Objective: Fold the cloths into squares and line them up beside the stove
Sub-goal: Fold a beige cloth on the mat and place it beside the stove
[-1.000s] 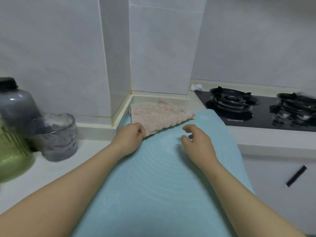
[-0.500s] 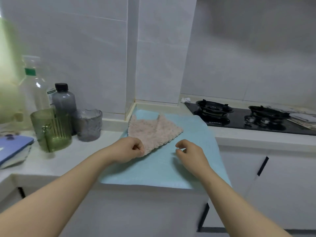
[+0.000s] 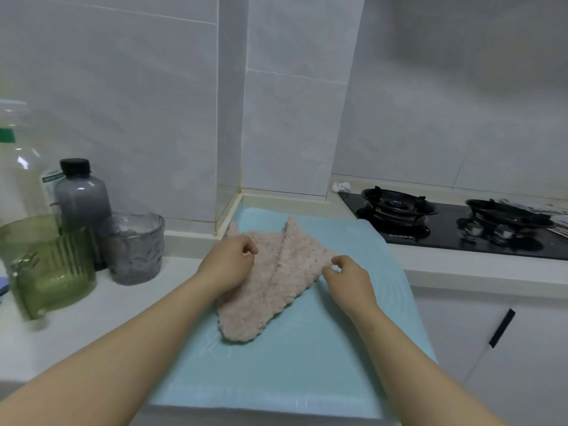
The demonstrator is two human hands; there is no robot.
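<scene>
Setting: a white kitchen counter (image 3: 92, 309) against pale tiled walls, seen from above the person's two bare forearms.

Cloth: a fuzzy pink cloth (image 3: 270, 290) lies on a light blue mat (image 3: 276, 364) in the middle of the counter. It is not a square: it is an uneven, pointed shape, with one flap overlapping along a diagonal ridge from its far tip to its near end.

Left hand: the left hand (image 3: 229, 262) sits on the cloth's left side, fingers curled in and gripping the fabric there.

Right hand: the right hand (image 3: 347, 278) is at the cloth's right corner, thumb and fingertips pinching that corner.

Stove: a black two-burner gas stove (image 3: 445, 222) is set into the counter to the right, just beside the mat's far right corner. The cloth is apart from it, on the mat.

Left of the mat: a grey textured glass (image 3: 132, 247), a grey bottle with a black cap (image 3: 81, 198) behind it, a green ribbed jug (image 3: 46, 262) and a clear bottle (image 3: 15, 167) at the picture's edge.

By the wall: a small crumpled white scrap (image 3: 340, 187) at the stove's far left corner.

Below the counter: white cabinet doors with a dark handle (image 3: 499, 327).
</scene>
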